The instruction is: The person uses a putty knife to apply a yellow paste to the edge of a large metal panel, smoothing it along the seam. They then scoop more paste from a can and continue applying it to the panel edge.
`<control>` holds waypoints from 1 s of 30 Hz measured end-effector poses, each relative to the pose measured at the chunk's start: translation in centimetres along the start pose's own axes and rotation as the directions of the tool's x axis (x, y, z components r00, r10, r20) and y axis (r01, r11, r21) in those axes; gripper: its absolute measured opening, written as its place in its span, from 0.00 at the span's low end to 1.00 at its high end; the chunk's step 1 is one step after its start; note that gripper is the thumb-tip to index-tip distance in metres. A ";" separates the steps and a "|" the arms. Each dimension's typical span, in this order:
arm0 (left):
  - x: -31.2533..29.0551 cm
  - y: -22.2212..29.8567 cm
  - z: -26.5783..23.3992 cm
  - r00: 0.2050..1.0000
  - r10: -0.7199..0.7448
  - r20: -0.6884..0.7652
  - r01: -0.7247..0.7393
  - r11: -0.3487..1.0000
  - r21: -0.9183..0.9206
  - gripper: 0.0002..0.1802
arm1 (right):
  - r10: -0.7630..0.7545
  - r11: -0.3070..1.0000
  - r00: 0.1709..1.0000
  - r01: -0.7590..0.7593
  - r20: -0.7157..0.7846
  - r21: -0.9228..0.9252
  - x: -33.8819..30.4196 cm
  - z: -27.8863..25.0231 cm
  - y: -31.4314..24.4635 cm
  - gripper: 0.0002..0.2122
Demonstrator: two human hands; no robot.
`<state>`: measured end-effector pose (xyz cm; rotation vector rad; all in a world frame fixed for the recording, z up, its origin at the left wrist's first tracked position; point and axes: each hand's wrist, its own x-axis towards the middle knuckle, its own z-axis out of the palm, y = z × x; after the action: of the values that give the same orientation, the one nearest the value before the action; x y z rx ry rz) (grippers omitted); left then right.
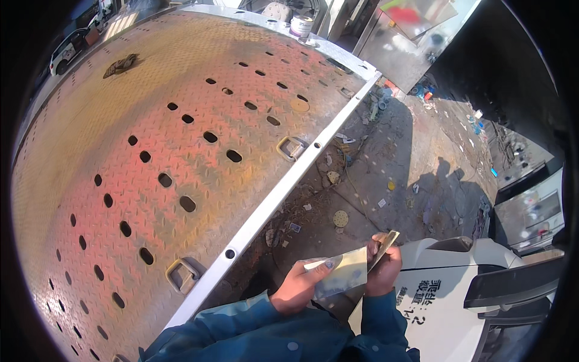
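Observation:
My left hand point(301, 286) grips a flat rectangular plate point(342, 274), pale yellowish with smears on its face, thumb pressed on top near one corner. Close beside its far edge, my right hand point(383, 271) is closed round a thin, narrow flat piece point(386, 245) seen nearly edge-on, yellowish along its side. The two flat pieces come close together, and I cannot tell if they touch. Both hands are in front of my body, to the right of a large truck bed's white edge rail point(265, 210).
The patterned metal bed point(181, 151), red and tan with oval holes, fills the left. Metal rings point(182, 274) stand on it by the rail. A can point(301, 26) sits at its far corner. A white vehicle panel point(434, 283) is right; litter dots the ground point(386, 175).

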<state>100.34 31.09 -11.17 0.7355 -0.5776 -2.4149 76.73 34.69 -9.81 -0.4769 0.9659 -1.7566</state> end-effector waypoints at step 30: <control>50.0 15.6 18.7 0.654 0.577 -0.490 -0.594 0.792 0.141 0.31 | 0.385 0.923 0.892 -0.374 -0.237 0.091 52.1 -40.6 -10.2 0.28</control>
<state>59.67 -6.71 -7.32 0.9557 -0.4573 -1.5299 21.73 4.25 -32.49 -0.0257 1.1115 -1.4950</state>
